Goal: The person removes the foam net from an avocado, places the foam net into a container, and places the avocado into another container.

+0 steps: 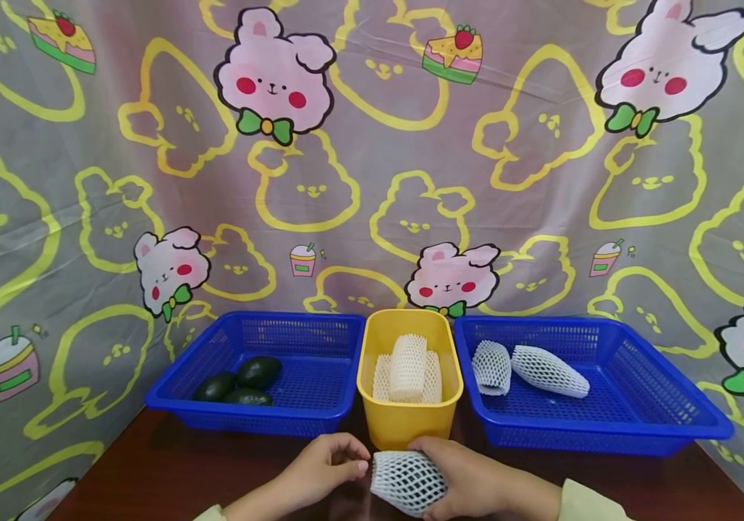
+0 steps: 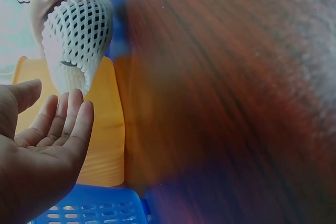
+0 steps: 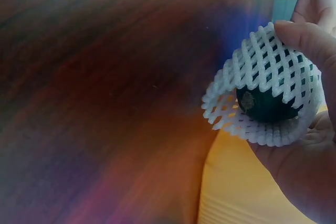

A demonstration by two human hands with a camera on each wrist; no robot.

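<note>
A dark green avocado (image 3: 266, 104) sits inside a white foam net sleeve (image 1: 407, 483), its stem end showing through the sleeve's open mouth in the right wrist view. My right hand (image 1: 466, 477) grips the sleeved avocado from the right, just in front of the yellow bin. To the left, my left hand (image 1: 325, 469) has loosely bent fingers and holds nothing. Its fingertips (image 2: 76, 100) are close to the sleeve's loose end; whether they touch it I cannot tell.
Several foam sleeves (image 1: 407, 367) lie in the yellow bin (image 1: 411, 425). Left of it, a blue basket (image 1: 310, 416) contains three avocados (image 1: 259, 373). The right blue basket (image 1: 580, 428) has two white sleeved pieces (image 1: 549, 370). A patterned cloth (image 1: 372, 181) hangs behind the brown table (image 1: 137, 470).
</note>
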